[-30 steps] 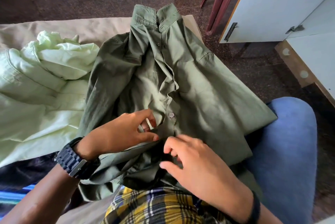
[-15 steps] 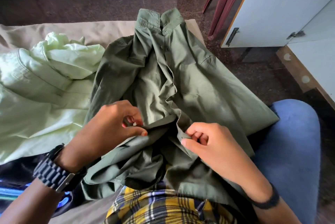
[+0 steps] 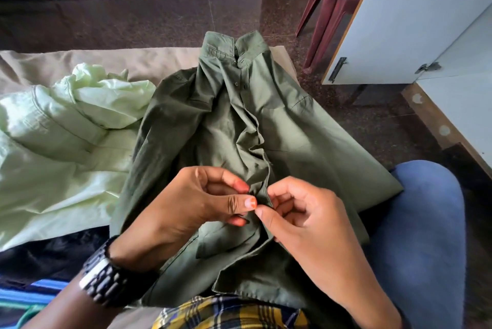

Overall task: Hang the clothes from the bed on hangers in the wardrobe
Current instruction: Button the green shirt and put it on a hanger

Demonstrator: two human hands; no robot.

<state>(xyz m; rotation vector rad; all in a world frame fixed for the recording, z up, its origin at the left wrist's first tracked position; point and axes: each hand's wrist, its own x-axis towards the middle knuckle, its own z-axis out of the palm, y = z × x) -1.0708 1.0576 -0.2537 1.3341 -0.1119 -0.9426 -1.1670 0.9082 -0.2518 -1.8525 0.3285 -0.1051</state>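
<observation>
Bed (image 3: 133, 62) carries the olive shirt (image 3: 306, 142), spread collar-away beside a pale green garment (image 3: 66, 155). Both hands, left (image 3: 191, 211) and right (image 3: 314, 225), pinch the shirt's placket at mid-front. Slack, rumpled cloth could slip from those fingertips, or the edges could misalign.

Single head view – looks forward and down, close over bed (image 3: 111, 62), wide-angle; edges seemingly distorted.
</observation>
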